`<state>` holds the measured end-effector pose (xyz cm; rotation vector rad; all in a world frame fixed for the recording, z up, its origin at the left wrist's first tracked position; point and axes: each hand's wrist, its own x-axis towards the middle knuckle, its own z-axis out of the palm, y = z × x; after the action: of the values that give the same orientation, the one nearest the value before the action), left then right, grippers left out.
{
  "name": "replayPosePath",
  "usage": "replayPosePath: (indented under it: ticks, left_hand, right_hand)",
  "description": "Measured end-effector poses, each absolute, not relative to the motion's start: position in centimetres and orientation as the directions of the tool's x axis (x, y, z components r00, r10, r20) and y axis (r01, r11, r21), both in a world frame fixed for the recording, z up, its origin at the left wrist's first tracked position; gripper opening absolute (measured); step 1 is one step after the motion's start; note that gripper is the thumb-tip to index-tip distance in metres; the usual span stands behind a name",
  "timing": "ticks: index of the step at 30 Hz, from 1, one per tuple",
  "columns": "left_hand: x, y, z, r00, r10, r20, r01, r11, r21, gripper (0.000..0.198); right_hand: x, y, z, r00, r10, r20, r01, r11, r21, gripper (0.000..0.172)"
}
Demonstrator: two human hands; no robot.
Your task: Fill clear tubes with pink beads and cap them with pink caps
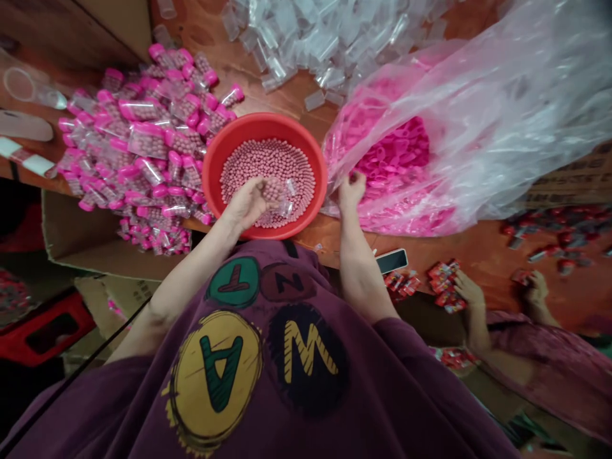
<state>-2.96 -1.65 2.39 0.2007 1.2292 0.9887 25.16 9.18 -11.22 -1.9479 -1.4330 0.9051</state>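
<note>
My left hand [247,205] is over the red basin [206,172], its fingers closed on a small clear bottle [274,190] that looks filled with pink beads. Loose pink beads [239,167] cover the basin's bottom, and clear empty bottles [287,208] lie among them beside the hand. At the near edge of an open plastic bag of bright pink caps [394,153], my right hand [352,190] has its fingers pinched together. What they grip, if anything, is too small to make out.
Left of the basin is a heap of filled, pink-capped bottles [148,137], spilling toward a cardboard box [95,236]. Clear empty bottles [306,38] are piled at the back. A phone [392,261] lies near the table edge. At right, a co-worker's hands [468,288] handle red packets [444,284].
</note>
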Motion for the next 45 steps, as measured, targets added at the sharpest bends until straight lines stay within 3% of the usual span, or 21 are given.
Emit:
replayPosePath:
  ticks: [3, 7, 10, 13, 20, 28, 37, 41, 45]
  left_hand:
    - [-2.6, -1.3, 2.5, 0.06, 0.737, -0.673, -0.624, 0.554, 0.551, 0.022]
    - [-1.9, -1.6, 3.2, 0.117, 0.758, -0.641, -0.659, 0.542, 0.52, 0.024]
    - [-1.5, -2.0, 3.7, 0.104, 0.776, -0.622, -0.661, 0.522, 0.54, 0.025]
    - [-1.7, -2.4, 4.0, 0.056, 0.795, -0.604, -0.672, 0.477, 0.566, 0.022]
    - [-2.1, -3.2, 4.0, 0.022, 0.817, -0.576, -0.697, 0.425, 0.577, 0.03]
    - [-1.7, -3.5, 4.4, 0.019, 0.814, -0.58, -0.722, 0.413, 0.556, 0.022]
    - [-1.3, -3.5, 6.3, -0.067, 0.808, -0.586, -0.625, 0.424, 0.656, 0.011]
    - [-2.1, -3.5, 6.3, -0.103, 0.833, -0.543, -0.573, 0.397, 0.717, 0.013]
    - [-2.8, -3.6, 5.4, -0.102, 0.846, -0.523, -0.556, 0.388, 0.735, 0.017]
  right_hand:
    - [24.7, 7.5, -8.9, 0.343, 0.924, -0.169, 0.429, -0.314, -0.847, 0.027]
    - [20.7, 4.4, -3.1, -0.045, 0.996, 0.076, 0.305, 0.086, -0.949, 0.035]
    - [17.0, 3.0, 0.8, -0.306, 0.941, 0.146, 0.299, 0.241, -0.923, 0.025]
    - [15.1, 2.6, 3.1, -0.436, 0.886, 0.16, 0.343, 0.327, -0.881, 0.022]
    - [14.8, 2.3, 4.0, -0.41, 0.903, 0.124, 0.36, 0.286, -0.888, 0.032]
    - [14.5, 1.8, 4.4, -0.46, 0.868, 0.189, 0.397, 0.391, -0.83, 0.03]
    - [14.4, 0.9, 5.3, -0.523, 0.834, 0.174, 0.457, 0.447, -0.769, 0.037]
    - [15.1, 1.3, 5.5, -0.607, 0.782, 0.143, 0.385, 0.447, -0.807, 0.038]
    - [15.1, 1.7, 3.9, -0.533, 0.841, 0.094, 0.299, 0.291, -0.909, 0.047]
